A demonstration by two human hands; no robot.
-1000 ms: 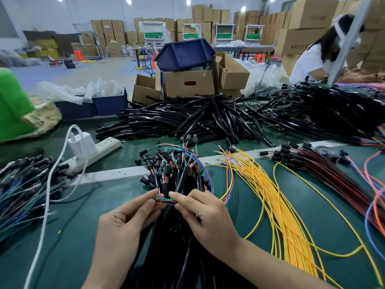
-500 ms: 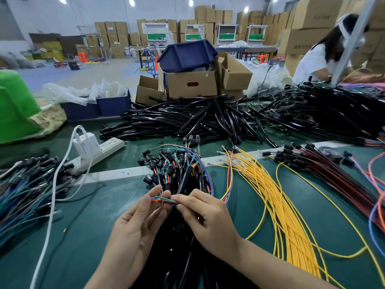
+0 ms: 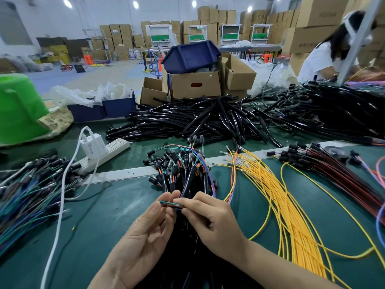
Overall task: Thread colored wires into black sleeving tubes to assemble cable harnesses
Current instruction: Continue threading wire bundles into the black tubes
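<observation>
Pinching a small bunch of thin colored wires (image 3: pixel 169 204), green, blue and orange, plastic-coated, with the cut ends roughly flush. Left hand (image 3: pixel 143 232) is palm-up with its fingertips closed on the bunch's left end. Right hand (image 3: pixel 208 220) grips the same bunch just to the right between thumb and forefinger. The hands are close together, fingertips almost touching, at near centre.

Directly under and behind the hands is a harness bundle (image 3: pixel 187 180): glossy black sleeving tubes with short colored leads and small black cylindrical caps fanning out at the far end. To the right lie yellow wires (image 3: pixel 281 195), a loose long sheaf, matte, with metal terminals at the far tips. Further right are red and black leads (image 3: pixel 343 176) with black caps. At the left edge is a wire heap (image 3: pixel 31 197) of green and blue strands.

Across the far centre is a pile of loose black tubes (image 3: pixel 198 122), shiny and curved. A white power strip (image 3: pixel 110 148) holds a white charger (image 3: pixel 91 146), and a white cable (image 3: pixel 60 205) trails toward the near edge.

The surface is a dark green mat (image 3: pixel 104 226), smooth, crossed by a grey metal strip (image 3: pixel 125 174).

A green plastic tub (image 3: pixel 18 107) sits far left. A cardboard box (image 3: pixel 193 85) carries a blue bin (image 3: pixel 189 56). A person in white (image 3: pixel 320 59) is far right. Stacked cartons (image 3: pixel 208 17) line the back wall of the warehouse room.
</observation>
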